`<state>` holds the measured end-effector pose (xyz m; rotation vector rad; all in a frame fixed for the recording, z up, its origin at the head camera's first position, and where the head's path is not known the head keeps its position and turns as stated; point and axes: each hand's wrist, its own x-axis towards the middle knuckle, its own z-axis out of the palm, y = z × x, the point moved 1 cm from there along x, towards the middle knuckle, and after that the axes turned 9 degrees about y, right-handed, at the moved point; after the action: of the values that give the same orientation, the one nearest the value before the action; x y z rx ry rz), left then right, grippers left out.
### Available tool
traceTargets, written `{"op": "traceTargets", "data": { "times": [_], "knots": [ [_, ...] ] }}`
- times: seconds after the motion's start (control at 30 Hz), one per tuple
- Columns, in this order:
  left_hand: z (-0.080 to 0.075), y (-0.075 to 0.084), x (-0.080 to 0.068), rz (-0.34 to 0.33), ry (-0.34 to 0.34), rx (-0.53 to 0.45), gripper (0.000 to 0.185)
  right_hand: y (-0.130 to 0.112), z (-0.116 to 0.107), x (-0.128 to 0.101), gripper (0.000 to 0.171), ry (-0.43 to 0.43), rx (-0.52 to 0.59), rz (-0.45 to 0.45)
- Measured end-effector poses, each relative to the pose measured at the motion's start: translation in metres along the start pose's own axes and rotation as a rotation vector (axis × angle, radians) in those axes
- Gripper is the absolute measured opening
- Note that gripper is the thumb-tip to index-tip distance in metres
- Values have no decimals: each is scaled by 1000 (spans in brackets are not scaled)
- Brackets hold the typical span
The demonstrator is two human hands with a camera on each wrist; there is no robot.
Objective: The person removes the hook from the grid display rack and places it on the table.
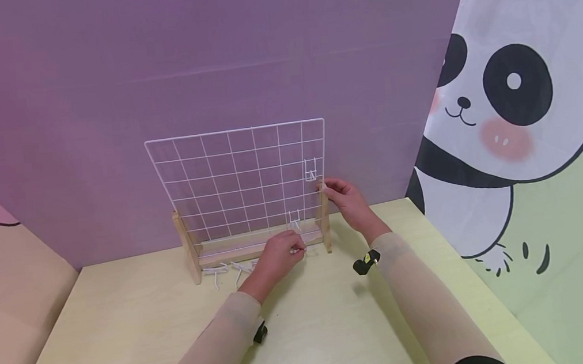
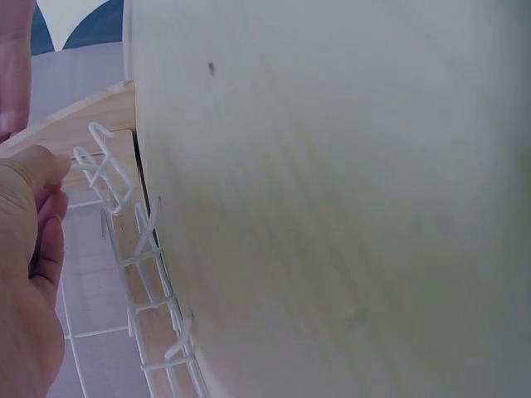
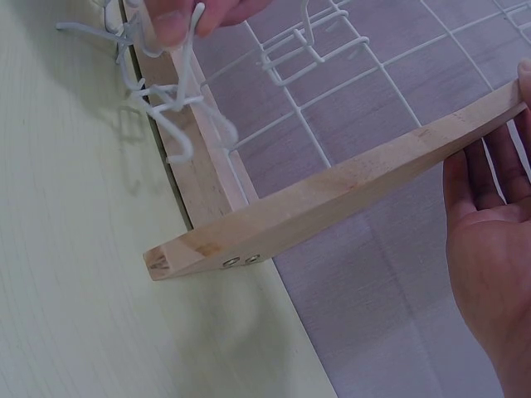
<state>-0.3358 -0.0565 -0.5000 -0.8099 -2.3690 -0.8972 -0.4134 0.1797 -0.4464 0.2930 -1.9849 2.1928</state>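
Head view: two hooks (image 1: 311, 170) hang on your grid (image 1: 228, 170), several lie at the table's (image 1: 127, 323) back edge; your left hand (image 1: 277, 255) pinches one, your right hand (image 1: 347, 200), fingers loosely extended, steadies the wooden post (image 1: 325, 219).

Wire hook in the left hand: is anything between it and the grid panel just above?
Nothing visible. The left hand pinches a white wire hook at the stand's wooden base rail. The wire grid above it is open, apart from one hook already hung close by.

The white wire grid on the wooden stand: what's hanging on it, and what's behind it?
Two white wire hooks hang on the grid: one upper right, one lower above the left hand. Behind it, a purple wall; nothing else shows through.
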Motion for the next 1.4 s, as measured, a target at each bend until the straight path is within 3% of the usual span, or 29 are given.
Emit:
{"op": "traceTargets", "data": {
  "times": [0.27, 0.57, 0.93, 1.4],
  "knots": [
    [1, 0, 1, -82, -57, -5, 21, 1, 1, 1, 31, -2, -9, -7],
    [3, -1, 1, -107, -114, 3, 20, 2, 0, 2, 32, -9, -12, -2],
    [5, -2, 1, -83, -174, -36, 4, 4, -1, 3, 30, 4, -33, 9],
    [6, -2, 1, -42, -217, -3, 6, 5, -2, 5, 21, -5, -13, 8]
  ]
}}
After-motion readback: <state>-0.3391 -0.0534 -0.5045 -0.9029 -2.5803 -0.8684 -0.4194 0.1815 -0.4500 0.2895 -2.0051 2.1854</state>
